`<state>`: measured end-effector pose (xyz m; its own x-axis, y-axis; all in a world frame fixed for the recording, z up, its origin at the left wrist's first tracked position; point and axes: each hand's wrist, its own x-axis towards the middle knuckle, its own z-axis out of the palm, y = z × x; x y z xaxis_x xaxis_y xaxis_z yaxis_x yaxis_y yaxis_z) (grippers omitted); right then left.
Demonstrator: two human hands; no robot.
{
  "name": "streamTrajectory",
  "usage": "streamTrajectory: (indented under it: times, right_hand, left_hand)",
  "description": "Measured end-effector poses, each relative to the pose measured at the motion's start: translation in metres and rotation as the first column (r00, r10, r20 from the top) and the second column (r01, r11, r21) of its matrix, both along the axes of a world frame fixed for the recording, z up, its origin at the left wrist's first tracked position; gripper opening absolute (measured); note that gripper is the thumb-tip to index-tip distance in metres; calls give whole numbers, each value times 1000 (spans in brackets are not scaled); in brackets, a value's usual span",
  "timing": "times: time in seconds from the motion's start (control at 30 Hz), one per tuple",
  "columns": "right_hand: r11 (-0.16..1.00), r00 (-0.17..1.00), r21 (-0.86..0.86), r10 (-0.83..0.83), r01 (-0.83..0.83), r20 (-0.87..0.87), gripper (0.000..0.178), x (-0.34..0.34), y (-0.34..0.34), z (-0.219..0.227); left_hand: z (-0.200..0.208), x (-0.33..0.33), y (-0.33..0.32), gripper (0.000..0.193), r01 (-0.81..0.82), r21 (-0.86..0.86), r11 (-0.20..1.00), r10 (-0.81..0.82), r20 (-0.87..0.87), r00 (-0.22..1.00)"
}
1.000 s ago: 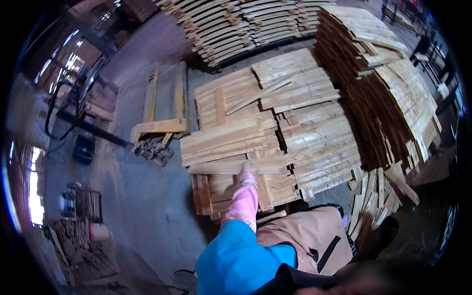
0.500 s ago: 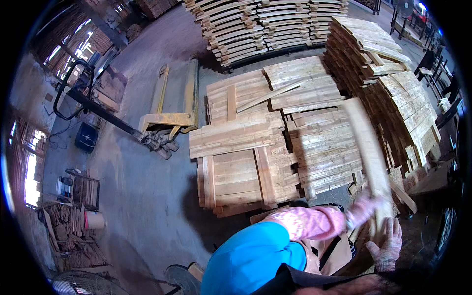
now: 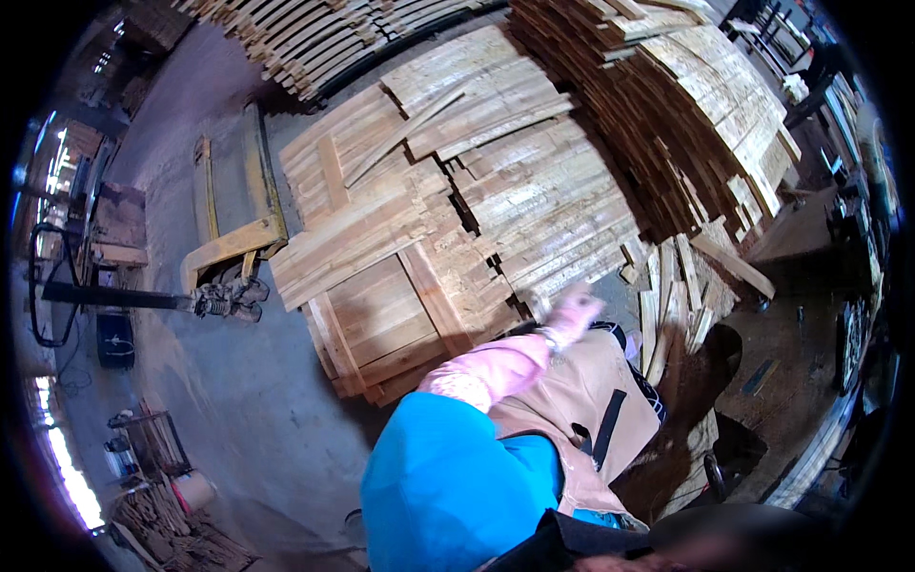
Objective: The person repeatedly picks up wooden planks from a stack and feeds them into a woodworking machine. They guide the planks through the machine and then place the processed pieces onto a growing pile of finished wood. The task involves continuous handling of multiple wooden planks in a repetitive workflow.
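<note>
My left hand (image 3: 575, 315), in a pale pinkish glove, is just past the near edge of the middle board stack (image 3: 558, 205). Its fingers are smeared by motion, and no board shows in it. Left of that hand lies another stack (image 3: 376, 319) of pale wooden boards with cross strips on top. My right hand is outside the picture. A tan apron (image 3: 600, 381) hangs over my front.
A yellow pallet truck (image 3: 233, 245) stands at left on the grey floor. Tall board stacks (image 3: 710, 86) rise at far right. Loose offcuts (image 3: 672, 296) and a slanting board (image 3: 734, 262) lie right of my left hand. Slatted stacks (image 3: 305, 43) stand at the back.
The long board that was between my hands is no longer in them; where it went cannot be made out. My right hand has left the picture. The view has swung to the right.
</note>
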<state>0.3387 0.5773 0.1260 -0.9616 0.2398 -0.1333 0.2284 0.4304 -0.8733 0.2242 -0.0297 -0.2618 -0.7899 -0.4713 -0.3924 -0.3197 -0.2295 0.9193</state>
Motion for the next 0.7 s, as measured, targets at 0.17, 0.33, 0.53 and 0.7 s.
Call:
streamTrajectory:
  times: [0.17, 0.33, 0.53, 0.7]
  right_hand:
    - [901, 901, 331, -130, 282, -413, 74, -119, -69, 9]
    - [416, 786, 684, -140, 599, -603, 82, -301, 83, -23]
    - [393, 927, 841, -114, 372, -357, 76, -324, 73, -22]
    - [622, 979, 757, -151, 201, -137, 71, -204, 10, -9]
  left_hand:
    - [-3, 81, -90, 60, -142, -536, 832, 336, 284, 898]
    - [-16, 131, -152, 78, -63, -779, 624, 673, 495, 550]
    - [-34, 140, -189, 116, -57, -730, 681, 732, 675, 95]
    - [-64, 153, -203, 115, -195, -685, 702, 699, 715, 6]
